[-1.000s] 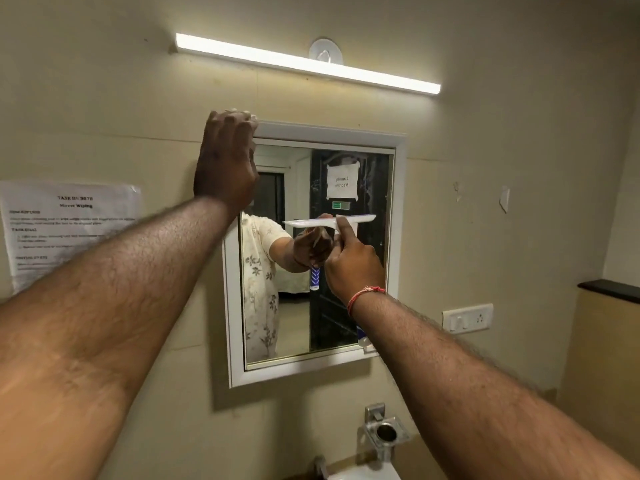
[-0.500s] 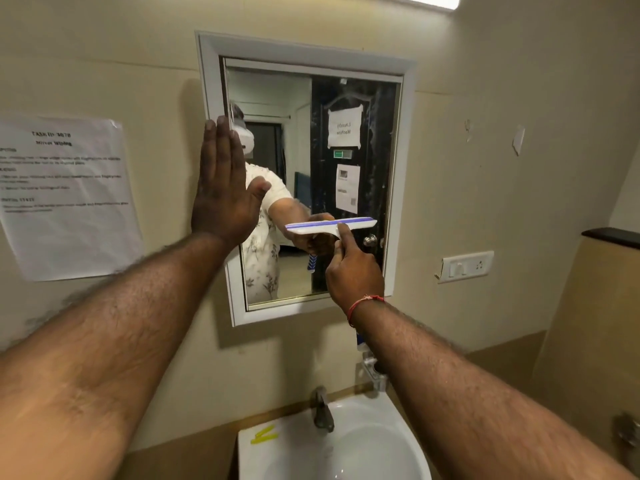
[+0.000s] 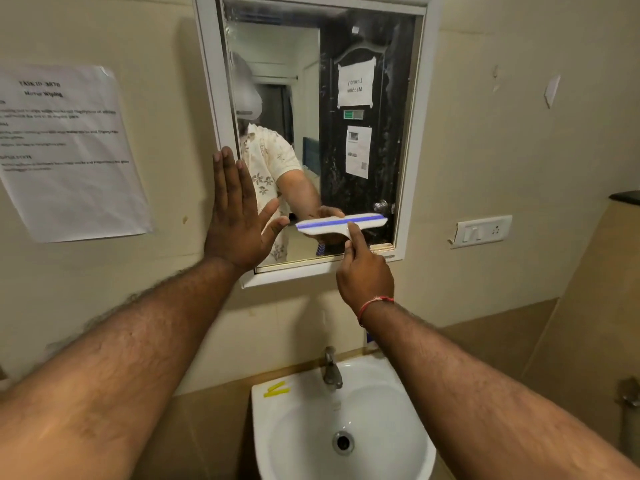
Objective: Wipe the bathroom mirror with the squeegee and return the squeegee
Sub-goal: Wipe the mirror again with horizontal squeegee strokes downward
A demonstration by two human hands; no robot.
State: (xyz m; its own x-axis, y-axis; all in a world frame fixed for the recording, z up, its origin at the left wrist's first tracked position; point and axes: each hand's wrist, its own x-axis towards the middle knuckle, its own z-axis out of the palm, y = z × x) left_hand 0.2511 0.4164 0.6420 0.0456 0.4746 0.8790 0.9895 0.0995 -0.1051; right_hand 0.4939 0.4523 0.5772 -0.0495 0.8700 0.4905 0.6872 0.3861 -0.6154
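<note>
Right hand (image 3: 363,276) gripped the squeegee (image 3: 341,223) by its handle, index finger laid up the back of the head. Blade was horizontal, low on the mirror (image 3: 311,57) glass, right half, near the bottom frame. Left hand (image 3: 238,221) was flat, fingers straight, on the mirror's left frame edge. Sink (image 3: 294,431) and tap (image 3: 331,370) were below.

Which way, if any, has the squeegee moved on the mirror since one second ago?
Yes, downward. The squeegee was near mid-height of the mirror frame; now it sits just above the frame's bottom edge, gripped by the right hand.
</note>
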